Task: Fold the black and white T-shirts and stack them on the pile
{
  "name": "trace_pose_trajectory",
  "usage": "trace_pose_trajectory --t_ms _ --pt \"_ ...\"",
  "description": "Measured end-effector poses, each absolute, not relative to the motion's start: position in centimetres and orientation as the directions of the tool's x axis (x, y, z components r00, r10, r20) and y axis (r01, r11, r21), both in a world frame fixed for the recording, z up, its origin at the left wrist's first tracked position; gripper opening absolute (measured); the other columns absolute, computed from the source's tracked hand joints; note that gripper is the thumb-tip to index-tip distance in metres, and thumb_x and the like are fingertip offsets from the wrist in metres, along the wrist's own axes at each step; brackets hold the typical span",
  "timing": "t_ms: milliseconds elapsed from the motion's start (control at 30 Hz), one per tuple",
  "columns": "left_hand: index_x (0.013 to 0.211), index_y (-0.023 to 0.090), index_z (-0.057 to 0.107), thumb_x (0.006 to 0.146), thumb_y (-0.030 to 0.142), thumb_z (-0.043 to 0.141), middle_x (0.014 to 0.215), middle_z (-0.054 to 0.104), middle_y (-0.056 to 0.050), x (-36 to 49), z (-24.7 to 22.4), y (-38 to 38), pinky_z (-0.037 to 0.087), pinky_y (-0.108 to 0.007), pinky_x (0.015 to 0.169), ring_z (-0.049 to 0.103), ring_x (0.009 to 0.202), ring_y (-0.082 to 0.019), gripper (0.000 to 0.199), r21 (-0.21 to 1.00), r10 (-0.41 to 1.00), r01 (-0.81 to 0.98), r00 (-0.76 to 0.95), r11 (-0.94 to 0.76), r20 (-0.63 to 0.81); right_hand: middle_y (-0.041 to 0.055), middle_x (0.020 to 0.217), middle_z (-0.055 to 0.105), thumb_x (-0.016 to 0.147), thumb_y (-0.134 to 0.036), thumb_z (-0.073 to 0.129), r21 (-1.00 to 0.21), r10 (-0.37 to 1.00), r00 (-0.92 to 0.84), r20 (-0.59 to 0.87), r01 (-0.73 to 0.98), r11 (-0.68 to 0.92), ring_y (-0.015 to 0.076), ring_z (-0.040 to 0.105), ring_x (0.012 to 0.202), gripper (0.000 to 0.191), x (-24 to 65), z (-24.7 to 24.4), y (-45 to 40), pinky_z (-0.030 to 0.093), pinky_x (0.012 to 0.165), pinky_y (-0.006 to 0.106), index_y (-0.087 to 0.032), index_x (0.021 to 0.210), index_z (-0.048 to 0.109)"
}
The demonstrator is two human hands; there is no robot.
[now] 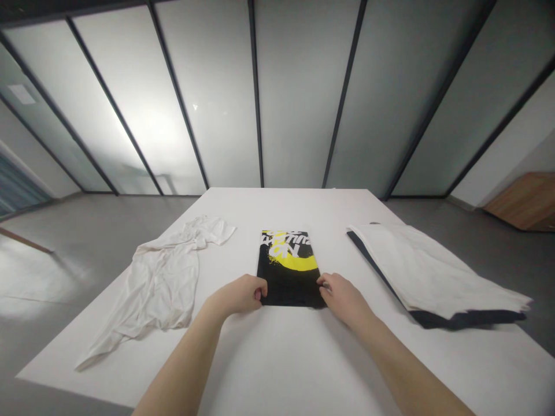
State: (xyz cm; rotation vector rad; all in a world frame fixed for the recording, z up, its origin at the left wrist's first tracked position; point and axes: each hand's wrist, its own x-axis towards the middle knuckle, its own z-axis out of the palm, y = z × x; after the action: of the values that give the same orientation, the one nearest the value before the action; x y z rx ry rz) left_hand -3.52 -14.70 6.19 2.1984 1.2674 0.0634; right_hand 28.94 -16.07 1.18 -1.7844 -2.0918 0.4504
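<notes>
From where I stand, a black folded cloth garment with white lettering and a yellow curved print [291, 292] lies in the middle of the frame, on a broad white table with a smooth, matte top [286, 208]. The person's left hand [246, 292] has its fingers curled in around the garment's near left corner, and the right hand [342, 294] pinches the near right one between thumb and fingertips; how many layers either has caught, I can't tell. I'd judge the folding of this piece all but done: it makes a compact, flat, nearly straight-sided rectangle, print facing up, with only the near edge perhaps wanting a little smoothing. The rumpled white cloth garment [167, 283], at the left of the frame, looks untouched by any folding, its thin, soft fabric sprawled in loose creases and one narrow end trailing towards the lower left. On the right lies a loose, flat pile of white and dark cloth [437, 268], white uppermost and dark edges showing beneath, its layers slightly ragged at the near end; it is spread wide, not made into a small packet. Beyond the table stand pale frosted panels in slim dark frames [299, 98].
</notes>
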Motion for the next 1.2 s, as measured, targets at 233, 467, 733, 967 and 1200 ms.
trace_pose_trajectory --t_ms 233,467,733,967,1200 --pt "0.128 0.021 0.059 0.092 0.040 0.067 0.124 0.063 -0.013 -2.0 5.3 -14.8 0.051 -0.041 0.100 0.066 0.113 -0.028 0.042 0.516 0.946 0.796 0.304 -0.316 0.111 0.0113 0.122 0.067 0.102 -0.025 0.054 -0.528 0.890 -0.327 0.316 0.719 0.452 0.0270 0.062 0.116 0.031 26.8 1.1 -16.8 0.050 0.106 0.044 -0.024 0.126 0.072" --pt "0.132 0.022 0.045 0.099 0.032 0.060 0.099 0.069 -0.004 -0.9 2.8 -13.4 0.055 -0.029 0.067 0.071 0.076 -0.018 0.037 0.765 0.983 0.637 0.054 0.100 -0.174 0.0120 0.132 0.066 0.101 -0.028 0.060 -0.501 0.900 -0.378 0.219 0.747 0.436 0.0284 0.062 0.122 0.031 26.5 0.3 -17.0 0.049 0.110 0.045 -0.023 0.128 0.075" --pt "0.129 0.027 0.036 0.101 0.024 0.048 0.064 0.052 0.012 -1.2 4.1 -13.9 0.039 -0.018 0.044 0.056 0.045 -0.011 0.030 0.815 0.944 0.548 0.127 0.189 -0.304 0.0116 0.126 0.067 0.101 -0.023 0.058 -0.512 0.900 -0.368 0.232 0.741 0.435 0.0270 0.063 0.117 0.029 26.9 0.1 -16.7 0.050 0.108 0.044 -0.022 0.124 0.076" --pt "0.127 0.024 0.044 0.092 0.029 0.057 0.062 0.062 0.007 -3.0 5.1 -14.3 0.041 -0.023 0.048 0.054 0.046 -0.014 0.037 0.649 0.796 0.753 0.322 0.113 -0.512 0.0097 0.118 0.067 0.088 -0.004 0.054 -0.516 0.913 -0.344 0.221 0.753 0.409 0.0259 0.062 0.113 0.039 27.0 0.2 -16.6 0.050 0.106 0.042 -0.022 0.114 0.078" --pt "0.101 0.025 0.066 0.087 0.036 0.070 0.077 0.067 0.002 -3.0 6.0 -14.2 0.043 -0.029 0.065 0.064 0.072 -0.019 0.019 0.466 0.916 0.847 0.367 -0.256 -0.164 0.0094 0.111 0.068 0.089 -0.006 0.050 -0.520 0.896 -0.331 0.297 0.731 0.442 0.0263 0.062 0.108 0.034 26.8 0.9 -16.5 0.052 0.102 0.044 -0.023 0.098 0.078"
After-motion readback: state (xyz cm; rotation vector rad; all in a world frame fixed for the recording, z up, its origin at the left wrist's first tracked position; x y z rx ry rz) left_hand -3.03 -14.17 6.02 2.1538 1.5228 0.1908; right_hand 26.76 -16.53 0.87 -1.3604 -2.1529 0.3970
